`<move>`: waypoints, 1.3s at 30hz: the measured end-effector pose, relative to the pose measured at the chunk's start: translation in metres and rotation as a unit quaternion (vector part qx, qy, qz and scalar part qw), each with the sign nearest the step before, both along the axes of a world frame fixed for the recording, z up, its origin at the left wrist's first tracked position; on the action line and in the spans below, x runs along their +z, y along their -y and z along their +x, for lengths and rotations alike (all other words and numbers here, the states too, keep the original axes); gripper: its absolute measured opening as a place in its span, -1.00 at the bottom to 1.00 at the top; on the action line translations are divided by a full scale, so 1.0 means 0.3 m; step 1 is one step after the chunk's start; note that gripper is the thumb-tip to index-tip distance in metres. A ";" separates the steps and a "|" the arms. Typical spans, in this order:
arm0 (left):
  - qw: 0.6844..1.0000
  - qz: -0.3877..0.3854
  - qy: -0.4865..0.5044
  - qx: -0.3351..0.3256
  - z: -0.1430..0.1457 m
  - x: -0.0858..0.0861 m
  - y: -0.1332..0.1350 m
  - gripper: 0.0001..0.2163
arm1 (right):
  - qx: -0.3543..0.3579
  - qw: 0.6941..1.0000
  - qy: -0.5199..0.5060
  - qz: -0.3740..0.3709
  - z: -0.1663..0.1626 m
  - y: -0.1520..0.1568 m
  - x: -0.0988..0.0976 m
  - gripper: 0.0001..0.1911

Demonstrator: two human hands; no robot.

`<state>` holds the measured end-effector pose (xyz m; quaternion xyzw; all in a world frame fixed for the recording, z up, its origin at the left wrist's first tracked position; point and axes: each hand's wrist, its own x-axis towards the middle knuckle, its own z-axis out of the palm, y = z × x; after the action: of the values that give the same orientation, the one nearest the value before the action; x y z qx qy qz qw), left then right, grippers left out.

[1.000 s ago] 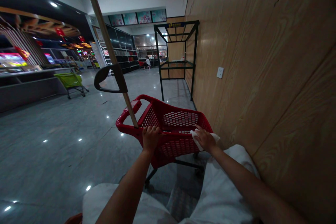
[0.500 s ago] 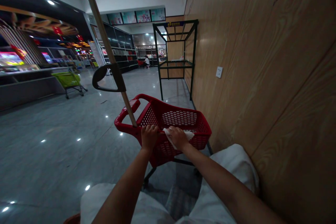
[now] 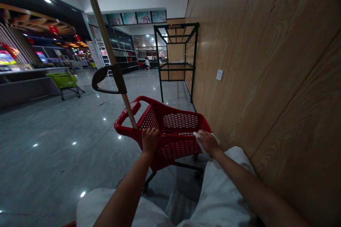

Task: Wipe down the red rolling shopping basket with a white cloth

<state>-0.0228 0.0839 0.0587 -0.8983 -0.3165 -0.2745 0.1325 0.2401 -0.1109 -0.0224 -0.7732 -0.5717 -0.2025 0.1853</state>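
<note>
A red plastic shopping cart (image 3: pixel 173 150) with perforated basket walls stands sideways in front of me. My left hand (image 3: pixel 150 140) is closed over its near rim, by the handle end. At the far right corner of the same rim, my right hand (image 3: pixel 208 142) presses a white cloth (image 3: pixel 198 140) against the plastic, its fingers wrapped over the edge. Part of the cloth is hidden under that hand. A long pole (image 3: pixel 102 30) with a dark loop grip (image 3: pixel 110 79) rises from beside the cart's handle and leans up to the left.
A wood-panelled wall (image 3: pixel 261 78) with a socket (image 3: pixel 219 75) runs close on my right. Behind the cart stands a dark metal frame rack (image 3: pixel 161 64). A green cart (image 3: pixel 62 79) is at the left by a counter. A person (image 3: pixel 146 63) crouches far back near shelves.
My right hand has slid right with the cloth along the near rim, from its middle to the far right corner. My left hand keeps its grip on the rim.
</note>
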 end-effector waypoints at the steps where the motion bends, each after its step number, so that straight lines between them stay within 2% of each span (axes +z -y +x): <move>1: 1.000 0.000 0.001 0.001 0.001 0.001 0.001 -0.80 | -0.001 1.000 -0.002 -0.002 -0.019 -0.013 0.007 -0.64; 3: 1.000 0.002 0.004 0.000 0.003 0.001 0.001 -0.80 | 0.012 1.000 -0.004 -0.008 -0.090 -0.064 0.035 -0.63; 7: 1.000 0.012 0.006 0.001 0.004 -0.001 -0.003 -0.78 | 0.071 0.997 -0.002 -0.015 -0.303 -0.226 0.114 -0.59; 10: 1.000 0.018 0.003 -0.001 0.001 -0.003 -0.007 -0.76 | 0.062 0.998 -0.018 -0.007 -0.430 -0.325 0.159 -0.61; 12: 1.000 0.017 0.000 -0.006 -0.004 -0.005 -0.010 -0.75 | 0.054 0.998 -0.024 -0.008 -0.460 -0.351 0.170 -0.63; 16: 1.000 0.015 -0.007 -0.011 -0.011 -0.007 -0.017 -0.73 | 0.070 0.997 -0.013 -0.015 -0.390 -0.304 0.141 -0.64; 23: 1.000 0.004 -0.001 -0.030 -0.008 -0.003 0.007 -0.74 | 0.039 0.999 0.030 -0.022 -0.117 -0.074 0.033 -0.61; 26: 0.997 0.007 0.013 -0.082 -0.061 0.005 -0.012 -0.76 | 0.020 0.999 0.032 -0.018 -0.032 0.017 0.000 -0.59; 29: 0.989 0.033 0.119 -0.085 -0.166 0.045 -0.097 -0.68 | 0.011 1.000 0.028 -0.004 0.009 0.071 -0.024 -0.58; 32: 0.962 0.070 0.264 -0.004 -0.263 0.123 -0.221 -0.56 | 0.005 1.000 0.018 0.016 0.007 0.078 -0.039 -0.57; 33: 0.963 0.068 0.261 0.005 -0.281 0.151 -0.258 -0.56 | 0.000 1.000 0.014 0.023 -0.003 0.070 -0.040 -0.57; 35: 0.986 0.037 0.164 0.013 -0.293 0.196 -0.312 -0.62 | -0.003 1.000 0.006 0.029 -0.041 0.035 -0.033 -0.58; 37: 0.999 -0.001 0.030 0.040 -0.280 0.224 -0.333 -0.63 | 0.008 1.000 0.000 0.029 -0.109 -0.028 -0.011 -0.59; 39: 0.995 -0.021 -0.055 0.081 -0.259 0.236 -0.327 -0.57 | 0.034 0.999 -0.005 0.024 -0.212 -0.121 0.027 -0.59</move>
<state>-0.1005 0.1821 0.1294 -0.8860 -0.3863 -0.2062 0.1526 0.1763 -0.0745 -0.0143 -0.7493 -0.5920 -0.2062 0.2134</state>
